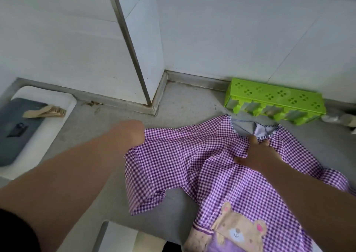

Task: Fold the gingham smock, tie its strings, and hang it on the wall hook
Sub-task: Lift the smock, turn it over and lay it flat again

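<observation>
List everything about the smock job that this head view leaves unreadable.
- Left hand: motion-blurred, its fingers hidden behind the gingham smock edge it lifts, so the grip is unclear.
- Smock hem and bear patch: cut off by the bottom edge.
- Right sleeve: partly covered by the right forearm; the right hand presses near the collar.
- Strings: none can be made out.
- Wall hook: not in view.

A grey matte counter surface [179, 105] is seen, bounded by white walls. Spread on it: a purple-and-white gingham smock [192, 161] with a bear patch. A lime-green perforated plastic rack [275, 101] is laid against the wall; a white rectangular tray [63, 105] is placed left.
</observation>
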A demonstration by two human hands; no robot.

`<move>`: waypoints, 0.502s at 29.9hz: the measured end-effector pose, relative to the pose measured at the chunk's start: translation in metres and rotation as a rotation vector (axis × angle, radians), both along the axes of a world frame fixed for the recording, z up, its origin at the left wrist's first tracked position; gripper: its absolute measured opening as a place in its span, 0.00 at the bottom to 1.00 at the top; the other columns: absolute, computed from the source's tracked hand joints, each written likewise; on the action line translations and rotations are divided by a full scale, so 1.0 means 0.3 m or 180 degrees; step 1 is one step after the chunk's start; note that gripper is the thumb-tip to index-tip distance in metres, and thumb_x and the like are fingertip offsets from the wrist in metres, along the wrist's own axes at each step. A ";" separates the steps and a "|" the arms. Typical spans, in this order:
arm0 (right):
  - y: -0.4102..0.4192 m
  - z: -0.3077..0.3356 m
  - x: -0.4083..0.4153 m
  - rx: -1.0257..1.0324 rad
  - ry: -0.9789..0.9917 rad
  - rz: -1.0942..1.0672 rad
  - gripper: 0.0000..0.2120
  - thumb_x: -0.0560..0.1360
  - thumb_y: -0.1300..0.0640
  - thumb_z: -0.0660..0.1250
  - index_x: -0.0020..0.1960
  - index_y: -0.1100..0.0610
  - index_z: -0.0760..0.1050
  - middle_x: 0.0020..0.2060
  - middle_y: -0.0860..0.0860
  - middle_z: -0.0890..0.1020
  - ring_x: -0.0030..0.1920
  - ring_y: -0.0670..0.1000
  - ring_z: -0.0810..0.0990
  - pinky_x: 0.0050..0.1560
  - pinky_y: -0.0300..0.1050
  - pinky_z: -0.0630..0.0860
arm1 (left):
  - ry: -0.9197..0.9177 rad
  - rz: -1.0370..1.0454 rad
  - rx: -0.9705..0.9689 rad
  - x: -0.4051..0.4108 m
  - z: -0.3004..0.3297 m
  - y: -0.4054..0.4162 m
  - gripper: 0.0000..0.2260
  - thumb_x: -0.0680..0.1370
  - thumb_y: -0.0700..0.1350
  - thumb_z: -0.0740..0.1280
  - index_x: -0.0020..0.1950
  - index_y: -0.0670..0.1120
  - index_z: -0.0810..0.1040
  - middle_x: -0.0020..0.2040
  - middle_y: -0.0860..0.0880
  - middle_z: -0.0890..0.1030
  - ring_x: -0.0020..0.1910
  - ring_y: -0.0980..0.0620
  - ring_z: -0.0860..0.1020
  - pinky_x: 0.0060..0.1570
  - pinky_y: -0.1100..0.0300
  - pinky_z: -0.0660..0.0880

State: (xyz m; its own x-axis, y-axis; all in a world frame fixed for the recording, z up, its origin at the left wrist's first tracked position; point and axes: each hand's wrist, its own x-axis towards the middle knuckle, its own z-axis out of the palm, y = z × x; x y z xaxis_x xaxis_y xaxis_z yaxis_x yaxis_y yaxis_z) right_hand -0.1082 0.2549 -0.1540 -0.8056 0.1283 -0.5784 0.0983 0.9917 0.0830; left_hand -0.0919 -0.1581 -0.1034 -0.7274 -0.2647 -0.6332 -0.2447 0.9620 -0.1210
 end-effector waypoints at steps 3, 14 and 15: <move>0.020 0.006 0.031 -0.0235 0.0334 0.0196 0.59 0.67 0.23 0.67 0.81 0.54 0.44 0.80 0.65 0.57 0.74 0.68 0.69 0.66 0.67 0.75 | -0.0019 -0.0548 -0.0445 -0.007 0.038 0.100 0.16 0.81 0.51 0.64 0.66 0.46 0.78 0.56 0.48 0.81 0.54 0.48 0.81 0.56 0.51 0.78; 0.163 -0.007 0.083 -0.0801 0.0652 0.0312 0.36 0.79 0.41 0.67 0.81 0.49 0.56 0.81 0.49 0.59 0.78 0.56 0.64 0.75 0.58 0.67 | 0.0455 -0.0395 0.1022 -0.201 -0.099 0.523 0.22 0.85 0.57 0.55 0.80 0.56 0.66 0.78 0.44 0.73 0.73 0.41 0.74 0.73 0.45 0.70; 0.189 -0.017 0.086 -0.0791 0.0605 0.0290 0.37 0.79 0.40 0.66 0.82 0.49 0.55 0.82 0.48 0.56 0.80 0.55 0.61 0.76 0.58 0.65 | 0.0530 -0.0242 0.1105 -0.234 -0.115 0.574 0.24 0.85 0.59 0.57 0.81 0.57 0.64 0.78 0.44 0.72 0.74 0.40 0.74 0.74 0.44 0.70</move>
